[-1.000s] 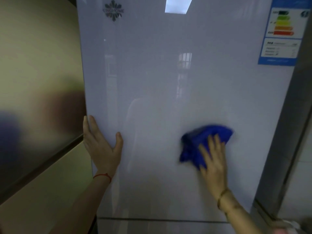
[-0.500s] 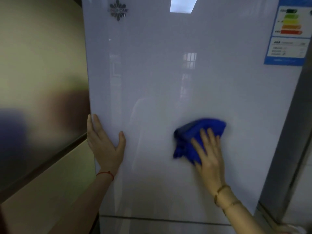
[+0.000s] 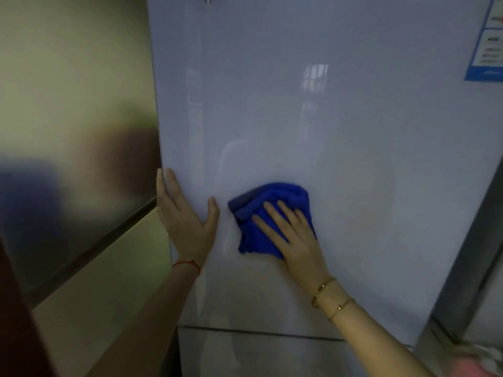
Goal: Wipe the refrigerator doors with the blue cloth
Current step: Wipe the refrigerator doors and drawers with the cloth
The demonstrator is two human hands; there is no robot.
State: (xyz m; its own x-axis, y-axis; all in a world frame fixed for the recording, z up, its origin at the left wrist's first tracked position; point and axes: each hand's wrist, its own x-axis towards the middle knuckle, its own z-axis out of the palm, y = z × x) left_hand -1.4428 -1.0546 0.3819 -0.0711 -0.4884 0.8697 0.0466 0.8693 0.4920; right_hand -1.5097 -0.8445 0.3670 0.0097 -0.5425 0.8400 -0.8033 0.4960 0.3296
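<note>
Fingers (image 3: 275,213) of the right hand (image 3: 296,240) lie straight and a bit apart, pressing the blue cloth (image 3: 261,205) flat on the fridge door (image 3: 353,159). The cloth is bunched up, sticking out past the fingertips toward the left hand (image 3: 185,219), which rests flat just beside it on the door edge. Bare door spreads above the fingers.

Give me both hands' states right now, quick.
Left hand: open, flat against the refrigerator door.
Right hand: open, fingers straight, pressing the blue cloth.
</note>
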